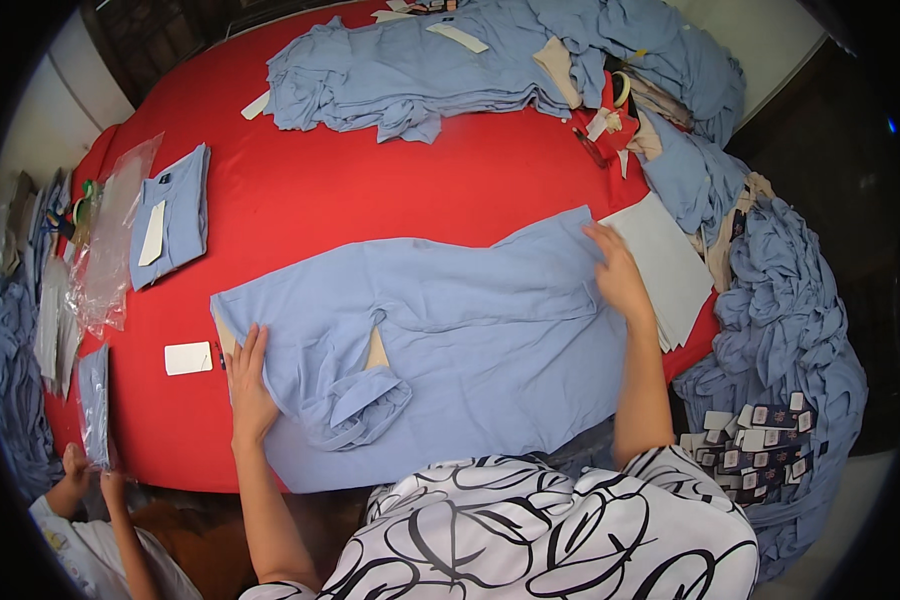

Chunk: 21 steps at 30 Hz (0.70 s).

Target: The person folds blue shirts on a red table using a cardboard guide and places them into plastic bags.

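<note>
Though illegible, tags (pixel 762 440) near blue garment (pixel 470 320).

A red-covered table (pixel 370 190) stands between pale walls (pixel 785 40), with dark brown woodwork (pixel 145 50) beyond its far left edge.

Garment (pixel 490 310) spread on the table's (pixel 370 190) near side, worker's left hand (pixel 252 385) at its left edge, right hand (pixel 620 275) at its right. Beyond that, paper sheets (pixel 665 265). Clothes pile (pixel 370 80) far side. Leftward, folded shirt (pixel 180 215), then plastic bags (pixel 115 240). Right, tags (pixel 755 445) on a clothes heap (pixel 795 310).
</note>
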Motion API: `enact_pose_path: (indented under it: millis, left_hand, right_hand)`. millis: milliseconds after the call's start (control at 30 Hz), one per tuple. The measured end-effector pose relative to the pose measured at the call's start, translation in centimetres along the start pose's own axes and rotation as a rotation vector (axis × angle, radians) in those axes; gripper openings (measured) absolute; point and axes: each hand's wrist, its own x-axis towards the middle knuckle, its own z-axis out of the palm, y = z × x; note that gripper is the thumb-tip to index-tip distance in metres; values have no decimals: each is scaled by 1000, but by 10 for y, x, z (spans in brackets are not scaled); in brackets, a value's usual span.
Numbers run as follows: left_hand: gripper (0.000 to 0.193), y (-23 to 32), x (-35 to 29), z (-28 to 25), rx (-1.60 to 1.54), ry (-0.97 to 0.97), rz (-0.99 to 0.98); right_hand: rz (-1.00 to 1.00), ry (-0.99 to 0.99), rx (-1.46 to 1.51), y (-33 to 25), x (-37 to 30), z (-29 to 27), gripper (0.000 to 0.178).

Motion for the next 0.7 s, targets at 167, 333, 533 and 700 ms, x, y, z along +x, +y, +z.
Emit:
enact_pose_path:
  millis: [167,333,533,700]
  left_hand:
    - [64,-7,-5,4,36,-13,-19]
    - [61,-7,-8,5,29,29,-1]
    - [46,-17,-16,12,105,244,163]
    - [28,-25,-18,16,-66,260,215]
  right_hand:
    - [79,50,-239,21,77,89,65]
    - [-22,187,-488,20,115,82,69]
    - [-547,321,53,-90,24,122,46]
    - [-732,-401,51,-232,-125,165,44]
